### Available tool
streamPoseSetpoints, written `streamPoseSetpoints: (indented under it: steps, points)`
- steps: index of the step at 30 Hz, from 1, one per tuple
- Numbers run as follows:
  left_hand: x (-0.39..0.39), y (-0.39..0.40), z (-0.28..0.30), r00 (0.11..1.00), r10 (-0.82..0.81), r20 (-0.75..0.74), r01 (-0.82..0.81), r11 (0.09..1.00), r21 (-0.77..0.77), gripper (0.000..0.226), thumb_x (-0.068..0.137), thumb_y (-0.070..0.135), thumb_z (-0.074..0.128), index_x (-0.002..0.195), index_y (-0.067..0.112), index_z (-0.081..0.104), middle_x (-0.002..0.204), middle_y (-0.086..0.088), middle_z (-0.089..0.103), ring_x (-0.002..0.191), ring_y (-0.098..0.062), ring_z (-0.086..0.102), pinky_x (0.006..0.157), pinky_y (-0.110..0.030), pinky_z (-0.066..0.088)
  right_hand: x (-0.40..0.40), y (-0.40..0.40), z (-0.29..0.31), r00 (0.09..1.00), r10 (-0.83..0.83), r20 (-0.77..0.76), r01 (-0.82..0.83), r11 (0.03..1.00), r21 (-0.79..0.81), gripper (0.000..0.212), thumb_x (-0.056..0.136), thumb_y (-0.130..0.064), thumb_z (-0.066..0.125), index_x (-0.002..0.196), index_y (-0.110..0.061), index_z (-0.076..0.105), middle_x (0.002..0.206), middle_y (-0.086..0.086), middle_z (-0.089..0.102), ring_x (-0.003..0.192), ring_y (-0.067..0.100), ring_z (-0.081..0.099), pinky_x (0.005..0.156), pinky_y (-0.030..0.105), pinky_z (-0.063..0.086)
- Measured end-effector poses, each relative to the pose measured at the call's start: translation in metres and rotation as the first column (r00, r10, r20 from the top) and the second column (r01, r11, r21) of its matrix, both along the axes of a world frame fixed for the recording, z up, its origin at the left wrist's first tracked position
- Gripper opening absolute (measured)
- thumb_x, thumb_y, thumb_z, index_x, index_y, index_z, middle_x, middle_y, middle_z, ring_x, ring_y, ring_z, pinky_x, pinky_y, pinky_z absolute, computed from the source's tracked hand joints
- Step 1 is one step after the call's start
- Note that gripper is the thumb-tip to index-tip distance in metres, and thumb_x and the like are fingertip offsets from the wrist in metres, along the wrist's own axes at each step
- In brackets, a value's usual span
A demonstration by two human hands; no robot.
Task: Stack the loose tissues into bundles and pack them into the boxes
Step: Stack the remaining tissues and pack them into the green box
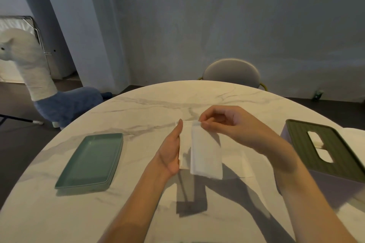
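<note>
A white folded tissue [206, 154] hangs above the marble table [138, 108], with a second tissue layer [183, 150] behind it on the left. My right hand [223, 122] pinches the front tissue's top edge between thumb and fingertips. My left hand [170, 150] lies flat with straight fingers against the left side of the tissue bundle, supporting it. More white tissues [245, 163] lie flat on the table under my right forearm. A tissue box [324, 150] with a dark green slotted lid stands at the right, white tissue showing through its slot.
A green rectangular tray [92, 161] lies on the table's left part. A pale sheet or tissue stack [355, 136] sits behind the box at the right edge. A grey chair [232, 72] stands beyond the table. A plush llama [39, 85] stands on the floor at left.
</note>
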State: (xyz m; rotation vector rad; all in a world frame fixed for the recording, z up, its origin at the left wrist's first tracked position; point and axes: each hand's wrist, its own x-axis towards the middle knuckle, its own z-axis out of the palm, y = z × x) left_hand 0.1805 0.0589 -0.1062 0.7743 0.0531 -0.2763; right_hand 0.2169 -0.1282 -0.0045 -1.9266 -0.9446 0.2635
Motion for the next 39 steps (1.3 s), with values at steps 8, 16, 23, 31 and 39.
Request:
streamPoseSetpoints:
  steps: [8,16,23,31,39]
  points:
    - [-0.003,-0.007,-0.006,1.000,-0.019,0.013,0.018,0.998,0.052,0.065,0.082,0.034,0.083,0.138,0.015,0.057,0.118,-0.017,0.069,0.089,-0.026,0.067,0.083,-0.040,0.058,0.038,-0.001,-0.062,0.943,-0.271,0.195,0.293,0.952,-0.093,0.007,0.094,-0.034,0.070,0.098,-0.029,0.068,0.095,-0.016,0.068,0.089,0.007,0.066,0.075,0.013,0.048]
    - [0.003,0.011,-0.016,0.949,0.275,-0.154,-0.287,0.956,-0.060,0.039,0.085,0.024,0.080,0.120,0.012,0.066,0.093,-0.013,0.066,0.083,-0.029,0.070,0.078,-0.039,0.061,0.033,-0.016,-0.062,0.999,0.017,0.039,0.015,0.704,-0.710,0.049,0.065,-0.047,0.093,0.102,-0.034,0.063,0.092,-0.016,0.061,0.083,0.008,0.059,0.070,0.023,0.048]
    - [0.002,0.005,-0.008,0.954,0.259,-0.154,-0.253,0.966,0.055,0.037,0.092,0.037,0.067,0.120,0.013,0.062,0.092,-0.015,0.067,0.075,-0.027,0.067,0.068,-0.036,0.057,0.025,-0.018,-0.053,0.991,0.134,0.008,-0.087,0.686,-0.722,0.045,0.069,-0.063,0.083,0.097,-0.029,0.072,0.090,-0.005,0.067,0.085,0.021,0.063,0.070,0.033,0.045]
    - [-0.004,0.000,-0.011,0.988,0.038,-0.152,-0.026,0.996,0.082,0.062,0.100,0.060,0.048,0.128,0.008,0.066,0.099,-0.019,0.072,0.080,-0.033,0.072,0.070,-0.039,0.061,0.002,0.002,-0.029,0.968,0.170,-0.184,-0.192,0.976,-0.108,0.021,0.087,-0.041,0.077,0.104,-0.029,0.074,0.108,-0.010,0.073,0.108,0.013,0.066,0.096,0.027,0.055]
    - [-0.015,-0.008,-0.005,0.988,-0.134,-0.074,0.143,0.982,0.126,0.082,0.083,0.084,0.050,0.116,0.012,0.075,0.104,-0.018,0.069,0.089,-0.032,0.069,0.077,-0.042,0.060,0.012,0.020,-0.055,0.995,-0.057,0.079,0.059,0.998,-0.022,0.017,0.081,-0.040,0.084,0.094,-0.030,0.078,0.086,-0.021,0.073,0.083,0.004,0.066,0.071,0.020,0.057]
